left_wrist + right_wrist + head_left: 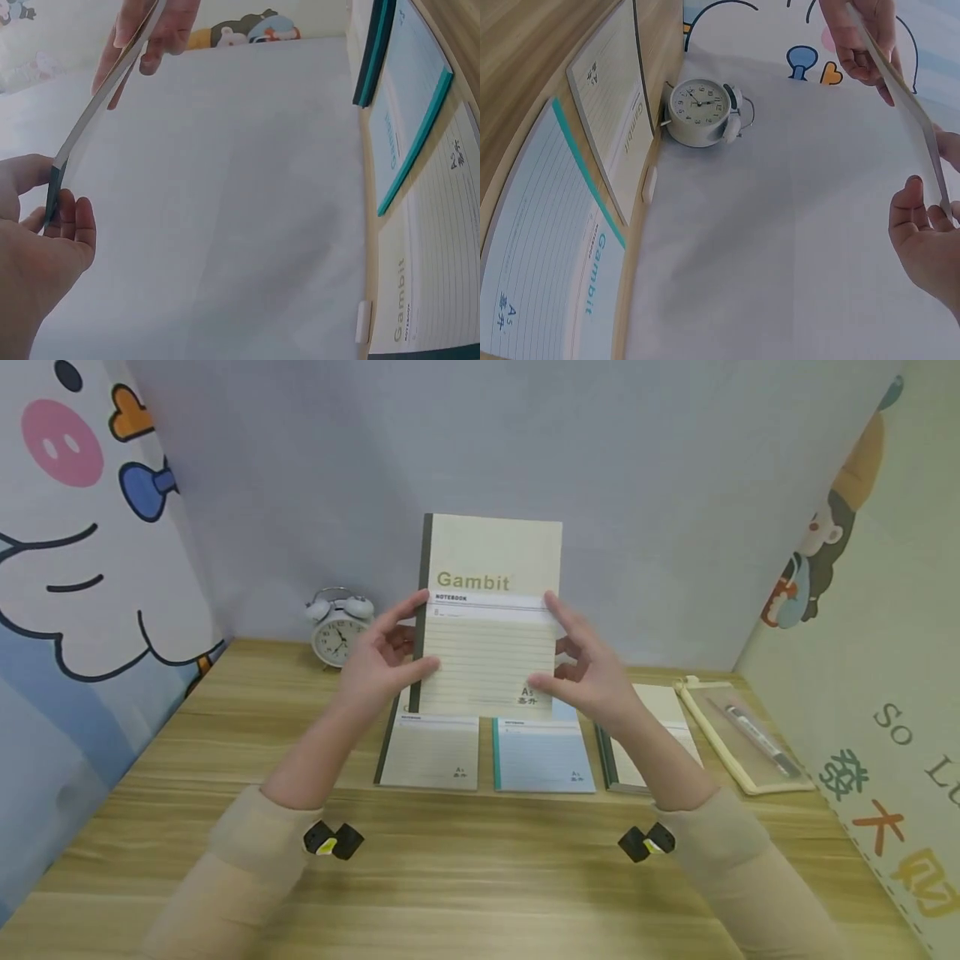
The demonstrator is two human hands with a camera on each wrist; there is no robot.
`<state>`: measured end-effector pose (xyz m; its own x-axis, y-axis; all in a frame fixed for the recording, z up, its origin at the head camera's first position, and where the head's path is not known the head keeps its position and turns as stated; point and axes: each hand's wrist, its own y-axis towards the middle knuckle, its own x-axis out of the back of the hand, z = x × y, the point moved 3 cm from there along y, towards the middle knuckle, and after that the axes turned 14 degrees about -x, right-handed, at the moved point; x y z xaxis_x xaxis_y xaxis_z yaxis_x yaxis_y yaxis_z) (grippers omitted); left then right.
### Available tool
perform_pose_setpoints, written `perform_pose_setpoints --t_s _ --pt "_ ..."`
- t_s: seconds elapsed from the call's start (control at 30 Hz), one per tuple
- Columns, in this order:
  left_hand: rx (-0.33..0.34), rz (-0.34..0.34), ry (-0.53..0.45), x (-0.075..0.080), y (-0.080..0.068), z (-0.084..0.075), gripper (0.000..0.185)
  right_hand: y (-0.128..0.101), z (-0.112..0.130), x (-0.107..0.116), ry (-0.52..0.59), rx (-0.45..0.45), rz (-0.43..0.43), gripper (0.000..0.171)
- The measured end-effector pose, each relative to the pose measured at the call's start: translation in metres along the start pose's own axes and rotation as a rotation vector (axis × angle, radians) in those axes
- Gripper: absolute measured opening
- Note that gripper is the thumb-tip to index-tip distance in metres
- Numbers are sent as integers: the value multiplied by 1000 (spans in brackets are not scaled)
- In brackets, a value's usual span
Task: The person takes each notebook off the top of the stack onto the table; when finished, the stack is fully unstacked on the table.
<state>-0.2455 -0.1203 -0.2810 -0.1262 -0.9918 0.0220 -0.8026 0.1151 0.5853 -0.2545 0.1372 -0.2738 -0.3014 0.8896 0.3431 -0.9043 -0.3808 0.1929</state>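
Observation:
I hold a cream "Gambit" notebook (491, 610) with a dark spine upright above the wooden table (480, 860). My left hand (397, 647) grips its spine edge, thumb in front and fingers behind. On the opposite edge my right hand (570, 656) grips it the same way. The left wrist view shows the notebook edge-on (97, 127), between my left hand (45, 232) and right hand (150, 30). In the right wrist view its thin edge (900, 90) runs from my right hand (922, 240) up to my left hand (862, 37).
Flat on the table lie a cream notebook (431, 752), a blue notebook (542, 756) and a third one (645, 735) partly under my right arm. A pale pouch (742, 735) with a pen lies at the right. A white alarm clock (337, 627) stands by the back wall.

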Motion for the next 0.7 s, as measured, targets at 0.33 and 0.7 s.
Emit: perform_pose_setpoints --t_s 0.33,0.7 --pt "-42 -83 -8 38 -19 3 75 14 2 -40 42 3 37 83" --pt "103 -93 56 83 -44 17 75 29 -17 -83 -224 20 94 88"
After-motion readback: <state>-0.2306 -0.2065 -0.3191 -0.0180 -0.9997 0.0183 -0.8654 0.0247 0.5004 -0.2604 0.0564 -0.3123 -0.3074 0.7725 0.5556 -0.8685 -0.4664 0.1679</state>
